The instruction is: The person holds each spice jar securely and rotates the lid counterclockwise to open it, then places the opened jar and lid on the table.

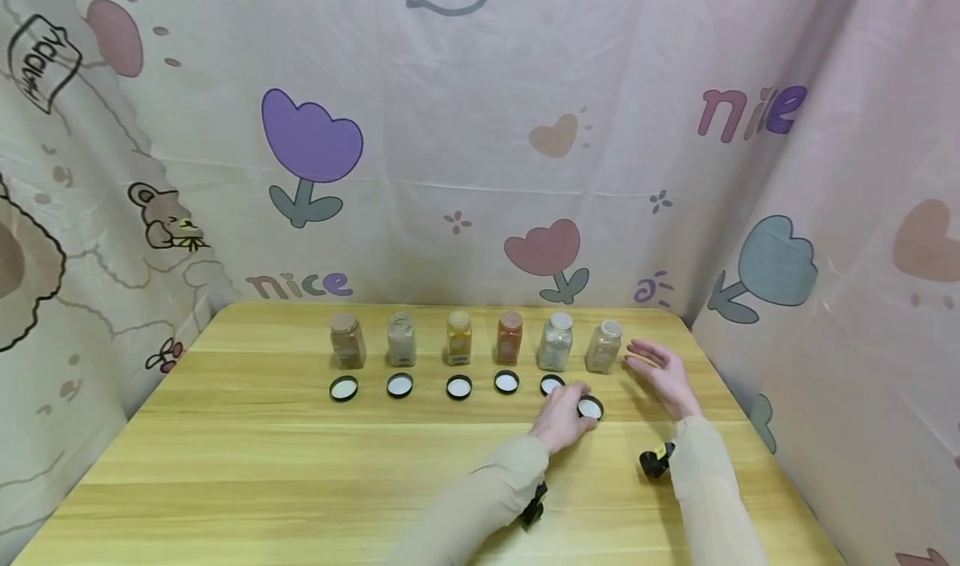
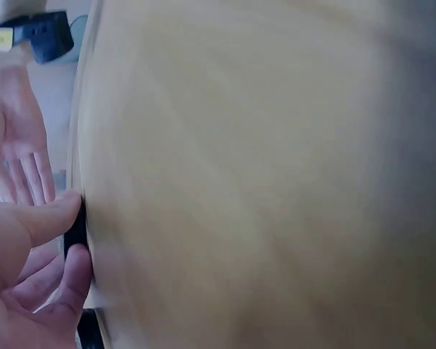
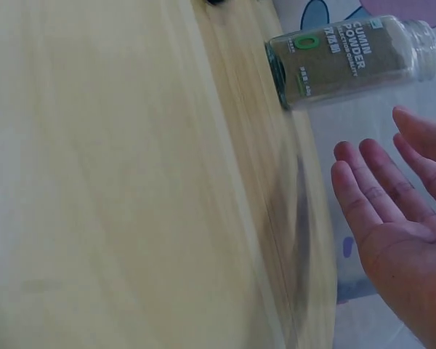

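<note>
My left hand point(image 1: 562, 418) pinches a black-rimmed jar lid point(image 1: 591, 408) between thumb and fingers, white inside facing up, at the right end of the lid row. In the left wrist view the dark edge of that lid point(image 2: 75, 231) shows between the fingertips, close to the tabletop. Just right of a glass jar labelled cumin powder point(image 3: 349, 59), my right hand point(image 1: 663, 376) is held with spread, slightly bent fingers and nothing in it. That jar stands uncapped and upright at the right end of the jar row.
Several more uncapped spice jars, among them a red one point(image 1: 509, 338) and a yellow one point(image 1: 459, 338), line the back of the wooden table point(image 1: 300, 474). Before each lies a black lid, such as the leftmost lid point(image 1: 344, 388). A printed curtain point(image 1: 450, 132) hangs behind.
</note>
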`<state>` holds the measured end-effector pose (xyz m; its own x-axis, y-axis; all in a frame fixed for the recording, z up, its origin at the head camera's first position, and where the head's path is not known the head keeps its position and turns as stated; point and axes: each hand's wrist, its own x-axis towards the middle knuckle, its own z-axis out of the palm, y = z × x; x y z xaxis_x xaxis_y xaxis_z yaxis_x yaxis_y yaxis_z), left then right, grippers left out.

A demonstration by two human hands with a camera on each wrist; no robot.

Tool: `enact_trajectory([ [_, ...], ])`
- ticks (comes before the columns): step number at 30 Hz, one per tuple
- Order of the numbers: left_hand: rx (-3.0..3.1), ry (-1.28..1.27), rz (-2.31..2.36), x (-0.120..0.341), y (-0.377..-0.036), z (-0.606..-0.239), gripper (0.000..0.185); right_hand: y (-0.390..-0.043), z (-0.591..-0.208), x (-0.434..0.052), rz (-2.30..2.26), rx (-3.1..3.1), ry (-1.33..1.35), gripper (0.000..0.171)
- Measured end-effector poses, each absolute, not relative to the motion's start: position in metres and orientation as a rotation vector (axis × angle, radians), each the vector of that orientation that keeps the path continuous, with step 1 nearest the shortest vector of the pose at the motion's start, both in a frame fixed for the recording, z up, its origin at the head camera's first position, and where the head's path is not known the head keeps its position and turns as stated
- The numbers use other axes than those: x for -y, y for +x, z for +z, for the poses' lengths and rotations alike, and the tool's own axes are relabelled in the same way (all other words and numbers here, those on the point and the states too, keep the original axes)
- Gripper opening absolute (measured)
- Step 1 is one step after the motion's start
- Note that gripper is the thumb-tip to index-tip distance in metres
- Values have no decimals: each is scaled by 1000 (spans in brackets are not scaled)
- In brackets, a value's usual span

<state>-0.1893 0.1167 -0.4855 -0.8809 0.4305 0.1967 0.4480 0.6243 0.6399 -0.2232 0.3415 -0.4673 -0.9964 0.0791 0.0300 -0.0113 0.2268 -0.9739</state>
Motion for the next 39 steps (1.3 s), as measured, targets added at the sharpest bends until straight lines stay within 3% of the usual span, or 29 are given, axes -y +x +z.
enact_trajectory([
  [8,2747,-644,-1281,-132,-196,-487,49,-217,-469,-345,1885,2451,-128,61],
  [16,2830,-624,-1301,-136,-196,-486,28,-216,-471,-346,1969,2396,-136,58],
  [23,2928,-640,-1309,-132,-191,-485,55,-217,-470,-347,1979,2407,-150,61],
  [29,2845,-775,-1493,-104,-190,-480,61,-217,-470,-349,1828,2483,-110,57],
  [39,2457,-1057,-1505,-13,-206,-462,43,-210,-472,-353,1430,2650,14,56],
])
